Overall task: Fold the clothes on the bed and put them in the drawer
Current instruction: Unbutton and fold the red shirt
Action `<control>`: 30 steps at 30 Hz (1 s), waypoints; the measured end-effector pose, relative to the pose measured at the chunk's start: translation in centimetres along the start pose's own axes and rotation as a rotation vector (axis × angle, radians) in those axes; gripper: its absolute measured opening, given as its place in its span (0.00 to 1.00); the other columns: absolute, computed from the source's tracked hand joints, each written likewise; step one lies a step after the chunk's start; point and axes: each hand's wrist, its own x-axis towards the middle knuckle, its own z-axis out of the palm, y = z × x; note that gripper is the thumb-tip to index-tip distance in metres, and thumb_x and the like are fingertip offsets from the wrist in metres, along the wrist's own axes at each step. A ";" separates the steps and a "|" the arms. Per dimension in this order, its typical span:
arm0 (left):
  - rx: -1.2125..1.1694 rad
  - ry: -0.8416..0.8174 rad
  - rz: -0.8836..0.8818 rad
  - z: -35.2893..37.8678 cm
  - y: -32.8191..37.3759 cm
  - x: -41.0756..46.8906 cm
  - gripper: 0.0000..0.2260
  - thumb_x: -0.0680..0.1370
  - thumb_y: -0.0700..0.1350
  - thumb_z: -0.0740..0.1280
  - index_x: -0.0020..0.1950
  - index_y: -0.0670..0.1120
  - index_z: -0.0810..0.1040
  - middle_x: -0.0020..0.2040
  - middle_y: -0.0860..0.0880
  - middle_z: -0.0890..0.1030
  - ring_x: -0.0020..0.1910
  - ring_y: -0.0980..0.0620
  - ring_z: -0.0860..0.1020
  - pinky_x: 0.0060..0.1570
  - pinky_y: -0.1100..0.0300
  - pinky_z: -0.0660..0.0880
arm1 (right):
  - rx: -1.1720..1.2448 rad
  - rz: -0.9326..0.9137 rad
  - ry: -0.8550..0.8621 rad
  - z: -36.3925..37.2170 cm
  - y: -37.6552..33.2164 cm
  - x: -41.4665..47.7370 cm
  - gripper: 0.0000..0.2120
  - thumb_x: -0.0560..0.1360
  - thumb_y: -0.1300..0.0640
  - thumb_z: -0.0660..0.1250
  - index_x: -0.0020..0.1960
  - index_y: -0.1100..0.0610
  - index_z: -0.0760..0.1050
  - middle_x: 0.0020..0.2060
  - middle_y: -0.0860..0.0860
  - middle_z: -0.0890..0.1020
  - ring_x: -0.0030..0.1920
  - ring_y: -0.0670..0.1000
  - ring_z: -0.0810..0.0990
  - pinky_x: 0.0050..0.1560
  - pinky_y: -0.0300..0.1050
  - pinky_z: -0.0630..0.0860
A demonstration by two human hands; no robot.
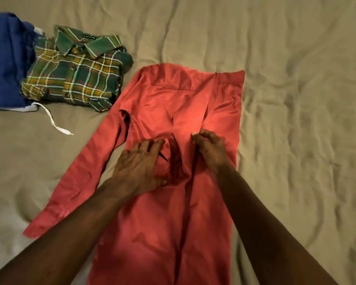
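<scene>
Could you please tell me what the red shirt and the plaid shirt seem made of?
The red long-sleeved shirt looks like smooth, thin satin-like cloth: it has a soft sheen. The folded green plaid shirt looks like matte, thicker flannel, probably cotton.

Garments: three. One red long-sleeved shirt [169, 95], under both hands. One green plaid flannel shirt [74, 79], folded, beyond the left hand [138, 167] and off to its left. One blue garment [4, 62], further left again; kind unclear. One white drawstring [53, 122], a single end showing, left of the left hand. Hands: two, counting the right hand [210, 149]. One tan bed sheet [296, 99]. Red sleeves lying out loose: one, left of the left hand.
</scene>
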 end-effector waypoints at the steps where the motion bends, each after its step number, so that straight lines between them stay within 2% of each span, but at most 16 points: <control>1: 0.010 -0.022 0.015 0.1 -0.2 0.2 0.41 0.72 0.63 0.72 0.79 0.55 0.58 0.71 0.47 0.70 0.69 0.41 0.73 0.61 0.47 0.74 | 0.031 0.015 -0.017 0.2 -0.2 0.0 0.08 0.76 0.58 0.74 0.54 0.57 0.79 0.37 0.49 0.80 0.30 0.40 0.75 0.34 0.33 0.71; 2: -0.003 -0.008 0.022 -0.1 -0.3 0.2 0.34 0.74 0.59 0.71 0.77 0.54 0.62 0.66 0.46 0.76 0.63 0.40 0.78 0.56 0.48 0.76 | 0.067 0.036 -0.039 0.5 -0.3 0.0 0.04 0.76 0.61 0.74 0.48 0.56 0.79 0.34 0.48 0.78 0.28 0.40 0.73 0.32 0.33 0.70; 4: -0.195 0.027 -0.013 -0.6 0.1 -0.6 0.22 0.74 0.55 0.68 0.67 0.52 0.72 0.56 0.45 0.83 0.56 0.39 0.81 0.50 0.49 0.77 | 0.108 0.065 -0.050 0.7 -0.6 -0.2 0.11 0.76 0.64 0.72 0.39 0.53 0.75 0.28 0.46 0.75 0.25 0.41 0.70 0.29 0.34 0.68; 6: -0.626 -0.079 -0.093 -1.4 0.9 -1.8 0.11 0.72 0.53 0.71 0.52 0.51 0.79 0.48 0.48 0.86 0.48 0.47 0.84 0.47 0.53 0.79 | 0.136 0.094 -0.059 0.2 -1.0 -0.9 0.13 0.78 0.63 0.69 0.36 0.53 0.73 0.27 0.46 0.73 0.26 0.44 0.69 0.26 0.35 0.67; 8: -1.099 -0.518 -0.165 -2.8 2.0 -3.4 0.08 0.74 0.51 0.76 0.46 0.47 0.85 0.41 0.51 0.86 0.40 0.53 0.84 0.45 0.58 0.81 | 0.312 0.178 -0.116 -0.9 -1.5 -1.7 0.09 0.80 0.59 0.66 0.41 0.54 0.76 0.33 0.51 0.78 0.33 0.49 0.75 0.33 0.38 0.75; 10: -0.992 -0.924 -0.042 -3.9 2.5 -4.8 0.14 0.76 0.60 0.73 0.40 0.50 0.86 0.37 0.53 0.84 0.36 0.53 0.83 0.41 0.60 0.79 | 0.505 0.270 -0.219 -2.6 -2.1 -2.1 0.10 0.82 0.52 0.63 0.48 0.56 0.80 0.42 0.55 0.83 0.42 0.53 0.82 0.47 0.46 0.80; 11: -0.808 -0.976 0.028 -3.3 2.3 -4.9 0.20 0.75 0.68 0.70 0.40 0.52 0.85 0.37 0.54 0.83 0.38 0.52 0.84 0.42 0.59 0.79 | 0.492 0.286 -0.252 -3.7 -2.2 -2.4 0.13 0.82 0.48 0.63 0.48 0.55 0.80 0.43 0.55 0.83 0.41 0.52 0.83 0.47 0.46 0.81; 13: -0.573 -0.765 0.074 -2.0 2.3 -4.4 0.33 0.67 0.79 0.63 0.47 0.52 0.85 0.44 0.56 0.86 0.46 0.55 0.85 0.50 0.57 0.81 | 0.320 0.309 -0.301 -5.7 -2.3 -2.9 0.14 0.80 0.42 0.64 0.45 0.51 0.78 0.38 0.51 0.81 0.33 0.47 0.81 0.35 0.40 0.79; 15: -0.840 -0.510 -0.072 -0.1 2.8 -3.2 0.29 0.69 0.77 0.64 0.51 0.54 0.85 0.45 0.59 0.86 0.46 0.61 0.83 0.53 0.60 0.80 | 0.058 0.339 -0.387 -7.1 -1.8 -3.7 0.15 0.79 0.42 0.66 0.49 0.53 0.82 0.39 0.51 0.85 0.35 0.48 0.82 0.39 0.40 0.80; 17: -1.247 -0.496 -0.289 0.8 4.5 -2.4 0.25 0.71 0.73 0.69 0.50 0.53 0.84 0.44 0.55 0.86 0.43 0.57 0.82 0.52 0.59 0.78 | -0.137 0.320 -0.427 -8.0 -0.8 -4.1 0.17 0.77 0.44 0.71 0.58 0.56 0.83 0.50 0.56 0.87 0.45 0.53 0.84 0.49 0.47 0.78; 19: -1.451 -0.542 -0.452 1.8 5.9 -2.0 0.31 0.64 0.73 0.70 0.52 0.50 0.85 0.47 0.49 0.87 0.48 0.49 0.84 0.58 0.51 0.78 | -0.210 0.280 -0.405 -8.4 -0.1 -4.7 0.11 0.76 0.48 0.73 0.52 0.54 0.85 0.47 0.55 0.86 0.41 0.52 0.81 0.43 0.45 0.74; 20: -1.446 -0.530 -0.431 2.0 6.4 -2.1 0.31 0.65 0.71 0.72 0.55 0.49 0.86 0.49 0.48 0.88 0.51 0.47 0.85 0.60 0.48 0.80 | -0.224 0.275 -0.400 -8.6 0.1 -5.1 0.05 0.75 0.50 0.74 0.46 0.52 0.85 0.43 0.53 0.85 0.37 0.50 0.79 0.38 0.43 0.71; 23: -1.306 -0.264 -0.369 3.1 7.6 -2.3 0.14 0.74 0.52 0.78 0.54 0.44 0.86 0.51 0.46 0.88 0.50 0.48 0.85 0.61 0.42 0.80 | -0.181 0.252 -0.299 -8.8 1.8 -5.3 0.12 0.78 0.57 0.72 0.36 0.49 0.83 0.35 0.49 0.81 0.32 0.48 0.76 0.34 0.42 0.69; 27: -0.909 0.265 -0.382 2.9 9.6 -3.9 0.20 0.72 0.45 0.78 0.62 0.48 0.78 0.51 0.48 0.85 0.52 0.45 0.83 0.51 0.56 0.77 | -0.625 -0.231 0.085 -8.7 2.8 -6.4 0.05 0.78 0.51 0.70 0.54 0.46 0.80 0.42 0.43 0.80 0.39 0.43 0.78 0.43 0.42 0.71; 28: -0.883 0.350 -0.366 2.3 10.0 -4.6 0.20 0.71 0.43 0.77 0.61 0.49 0.76 0.47 0.51 0.84 0.49 0.45 0.83 0.48 0.57 0.76 | -0.548 -0.250 0.034 -8.4 2.4 -7.0 0.06 0.80 0.49 0.69 0.56 0.48 0.79 0.44 0.44 0.81 0.40 0.43 0.79 0.44 0.41 0.72; 30: -0.842 0.475 -0.283 1.2 10.6 -5.8 0.19 0.70 0.42 0.74 0.59 0.49 0.77 0.45 0.52 0.83 0.45 0.47 0.83 0.46 0.56 0.76 | -0.110 0.039 -0.266 -7.1 1.5 -8.3 0.16 0.82 0.41 0.62 0.58 0.51 0.80 0.48 0.48 0.84 0.45 0.47 0.80 0.49 0.42 0.72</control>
